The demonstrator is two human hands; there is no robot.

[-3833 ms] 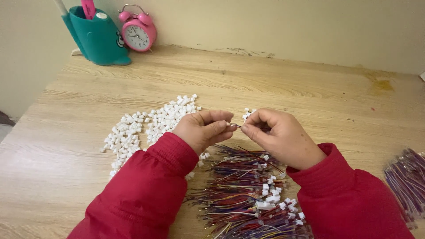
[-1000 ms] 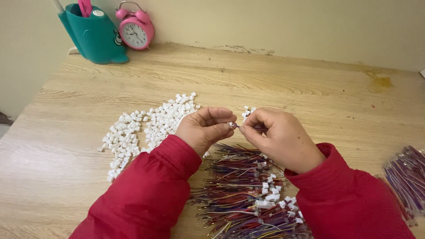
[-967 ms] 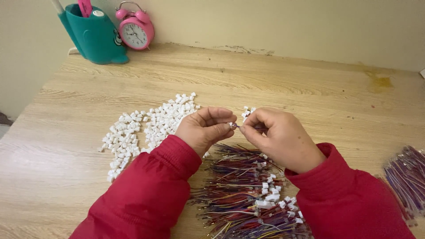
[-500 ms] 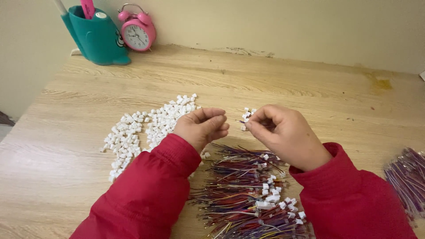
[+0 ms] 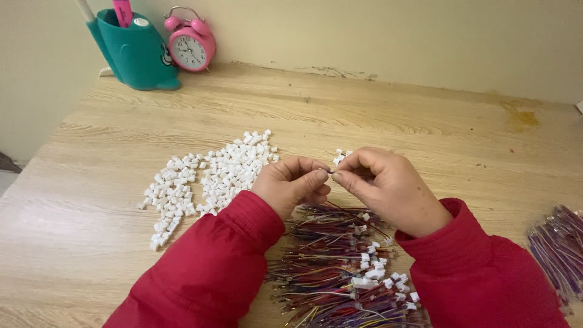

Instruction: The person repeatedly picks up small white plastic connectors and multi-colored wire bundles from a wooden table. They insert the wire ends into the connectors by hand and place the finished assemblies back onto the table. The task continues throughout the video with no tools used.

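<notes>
Both hands meet above the wooden table [image 5: 395, 121]: the left hand [image 5: 291, 187] and the right hand [image 5: 388, 188] are closed in a pinch on one small piece between their fingertips, too tiny to tell exactly. The white plastic connectors [image 5: 206, 176] and the thin coloured wires [image 5: 334, 267] look very light; the wires are soft, so it is better to hold a wire close to its end.
</notes>
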